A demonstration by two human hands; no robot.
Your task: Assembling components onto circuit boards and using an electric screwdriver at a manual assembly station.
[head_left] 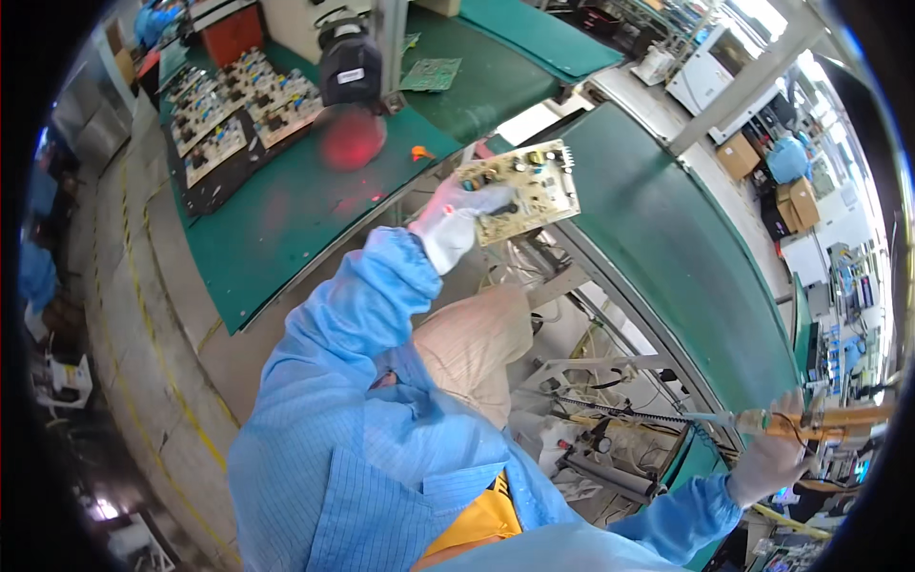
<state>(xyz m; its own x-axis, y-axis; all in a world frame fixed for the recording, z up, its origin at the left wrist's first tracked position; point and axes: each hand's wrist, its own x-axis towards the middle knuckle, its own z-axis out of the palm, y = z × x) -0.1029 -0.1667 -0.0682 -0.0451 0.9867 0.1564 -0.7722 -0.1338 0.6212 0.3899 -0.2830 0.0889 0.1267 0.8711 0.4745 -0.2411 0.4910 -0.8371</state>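
Note:
My left hand (448, 227), in a white glove, grips a pale circuit board (527, 202) by its left edge. The board is tilted up, showing capacitors and other parts, with a row of white pins at its top right corner. It is held above the gap between two green benches. Far to the lower right, my gloved right hand (770, 462) has its fingers around a long tool with an orange-brown barrel (843, 419) and a pale, thin front end pointing left. The palm side of that hand is partly hidden.
On the left green bench (257, 257), several populated boards (248, 105) lie on a black tray. A black scanner-like device (350, 62) casts red light there. An orange bit (420, 153) and a green board (431, 74) lie farther on. A green conveyor-like bench (677, 248) runs along the right.

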